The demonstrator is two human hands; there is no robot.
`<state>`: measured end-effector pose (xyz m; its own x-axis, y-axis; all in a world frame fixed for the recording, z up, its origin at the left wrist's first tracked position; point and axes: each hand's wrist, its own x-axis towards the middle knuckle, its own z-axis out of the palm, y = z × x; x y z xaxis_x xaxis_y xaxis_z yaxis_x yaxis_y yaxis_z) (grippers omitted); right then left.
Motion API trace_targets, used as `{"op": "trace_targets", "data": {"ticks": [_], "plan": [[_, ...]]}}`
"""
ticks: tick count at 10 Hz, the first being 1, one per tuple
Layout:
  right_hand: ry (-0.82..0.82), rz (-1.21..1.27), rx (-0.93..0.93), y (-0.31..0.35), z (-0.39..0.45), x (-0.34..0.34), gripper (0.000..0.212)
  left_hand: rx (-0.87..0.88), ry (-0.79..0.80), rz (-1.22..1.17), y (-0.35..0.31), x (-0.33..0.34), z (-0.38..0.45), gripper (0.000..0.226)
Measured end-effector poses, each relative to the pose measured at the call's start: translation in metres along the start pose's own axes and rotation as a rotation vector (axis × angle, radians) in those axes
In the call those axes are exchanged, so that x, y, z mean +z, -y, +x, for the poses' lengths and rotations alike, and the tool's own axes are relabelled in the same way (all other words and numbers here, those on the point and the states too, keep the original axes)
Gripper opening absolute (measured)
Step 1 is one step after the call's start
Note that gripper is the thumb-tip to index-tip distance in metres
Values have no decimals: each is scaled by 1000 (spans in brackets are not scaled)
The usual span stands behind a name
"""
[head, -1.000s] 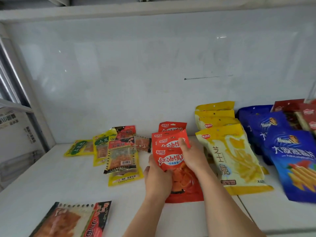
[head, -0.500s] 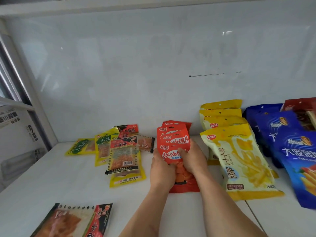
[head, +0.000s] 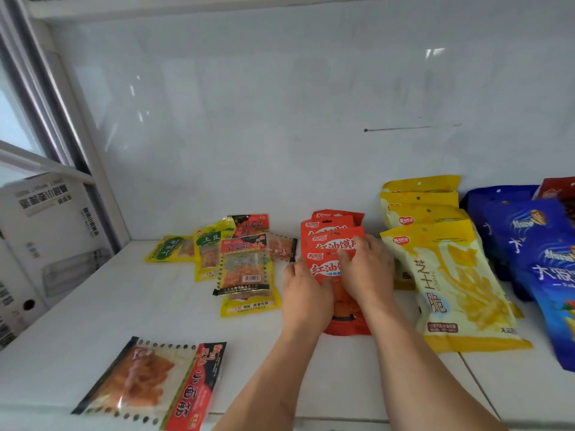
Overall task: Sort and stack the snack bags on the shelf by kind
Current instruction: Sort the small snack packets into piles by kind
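Observation:
A stack of red snack bags (head: 329,241) lies in the middle of the white shelf (head: 93,321). My left hand (head: 306,293) rests on the left edge of the top red bag, thumb on its front. My right hand (head: 365,272) lies flat on the bag's right side, fingers spread. Right of them a stack of yellow fry bags (head: 448,275) leans back, then blue bags (head: 538,244). Left of the red stack sits a loose pile of small yellow, green and black packets (head: 242,262). A clear packet with a red and black label (head: 155,384) lies alone at the front left.
The shelf's white back wall rises right behind the stacks. A dark red bag (head: 560,191) pokes out behind the blue ones at the far right. A metal upright (head: 77,144) bounds the shelf on the left, with a printed white carton (head: 40,244) beyond it.
Both hands have laid the top red bag down onto the red stack and pushed it back. My right hand went from gripping the bag to lying flat on it.

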<state>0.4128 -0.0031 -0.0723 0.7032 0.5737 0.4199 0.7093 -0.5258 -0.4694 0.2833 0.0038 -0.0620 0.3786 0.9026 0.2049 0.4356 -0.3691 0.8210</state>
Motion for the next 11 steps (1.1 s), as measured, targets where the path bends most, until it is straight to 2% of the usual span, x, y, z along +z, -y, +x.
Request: {"op": "trace_targets", "data": {"ticks": [1, 3, 4, 5, 6, 7, 9, 10, 11], "plan": [[4, 53, -69, 21, -8, -2, 45, 41, -44, 126, 1, -22, -11, 45], [117, 216, -248, 77, -32, 7, 40, 61, -123, 592, 28, -76, -38, 44], [220, 268, -283, 106, -43, 20, 44, -5, -104, 818, 53, -101, -49, 51], [327, 239, -198, 130, -52, 39, 62, -64, -43, 886, 78, -116, -54, 57], [372, 214, -19, 144, -58, 58, 76, -38, -39, 852, 99, -125, -47, 60], [392, 214, 90, 155, -57, 72, 69, 3, -29, 741, 114, -137, -24, 72], [438, 208, 117, 184, -51, 92, 63, 51, 15, 566, 140, -164, 38, 67], [454, 188, 96, 199, -50, 102, 61, 77, 63, 596, 154, -177, 67, 80], [414, 224, 124, 212, -47, 111, 51, 52, 103, 558, 170, -187, 94, 60]]}}
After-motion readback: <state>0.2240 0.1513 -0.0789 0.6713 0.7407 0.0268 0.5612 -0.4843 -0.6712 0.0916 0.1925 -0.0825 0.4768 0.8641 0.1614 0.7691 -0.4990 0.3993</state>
